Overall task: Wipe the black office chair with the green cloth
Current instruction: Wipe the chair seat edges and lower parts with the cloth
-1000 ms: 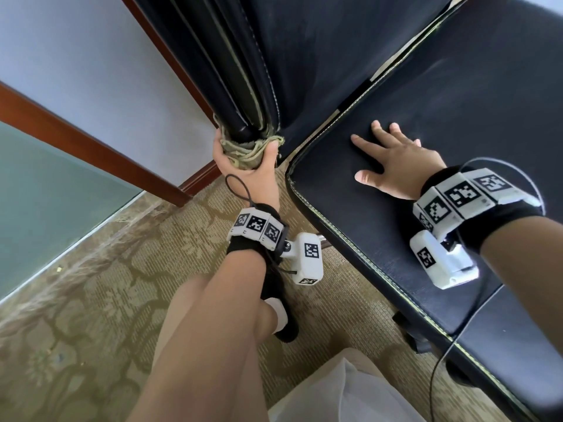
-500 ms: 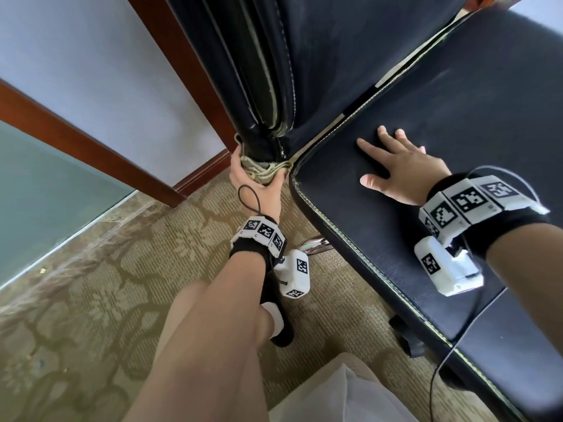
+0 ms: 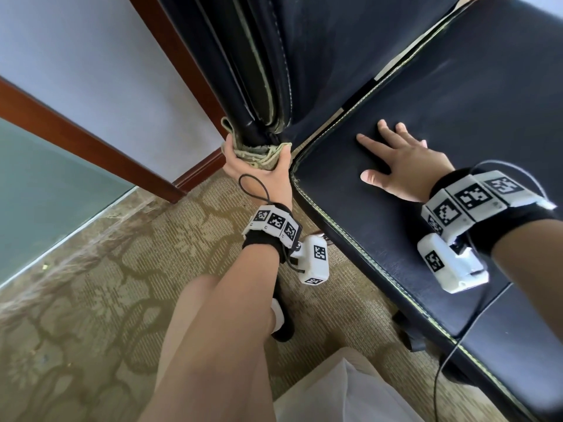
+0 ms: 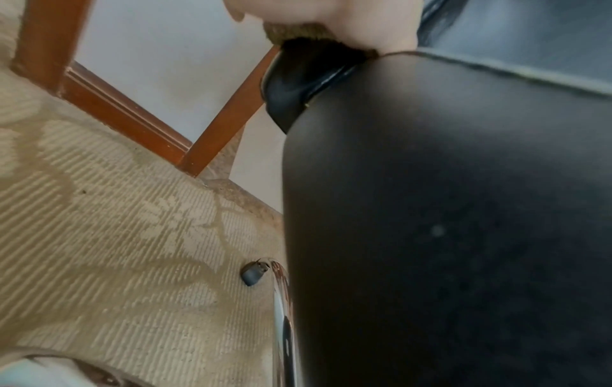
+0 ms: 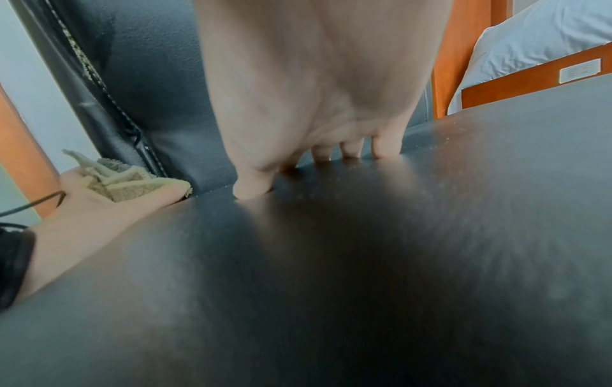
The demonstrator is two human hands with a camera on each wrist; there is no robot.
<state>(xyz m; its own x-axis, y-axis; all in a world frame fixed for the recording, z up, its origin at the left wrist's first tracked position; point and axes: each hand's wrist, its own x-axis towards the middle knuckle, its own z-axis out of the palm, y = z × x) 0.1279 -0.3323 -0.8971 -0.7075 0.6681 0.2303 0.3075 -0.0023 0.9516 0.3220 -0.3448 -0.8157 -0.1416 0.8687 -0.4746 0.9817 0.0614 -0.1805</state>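
Note:
The black office chair fills the right of the head view, its seat point(image 3: 457, 123) flat and its backrest edge point(image 3: 259, 74) rising at top centre. My left hand point(image 3: 259, 166) grips the pale green cloth point(image 3: 259, 152), wrapped round the bottom of the backrest edge just left of the seat corner. In the right wrist view the cloth point(image 5: 126, 183) lies bunched in that hand point(image 5: 109, 204) beside the stitched backrest point(image 5: 132, 110). My right hand point(image 3: 399, 166) rests flat on the seat, fingers spread; its fingertips point(image 5: 351, 151) press the leather point(image 5: 364, 261).
Patterned beige carpet point(image 3: 106, 284) lies under the chair. A wall with red-brown wooden trim point(image 3: 91, 144) stands close behind the backrest. A chrome chair leg point(image 4: 281, 309) and a small grey foot point(image 4: 251, 273) sit below the seat. My leg and black shoe point(image 3: 283, 327) are beside the chair.
My left hand has slid the cloth down the backrest edge toward its bottom, near the seat corner. The right hand stays flat on the seat.

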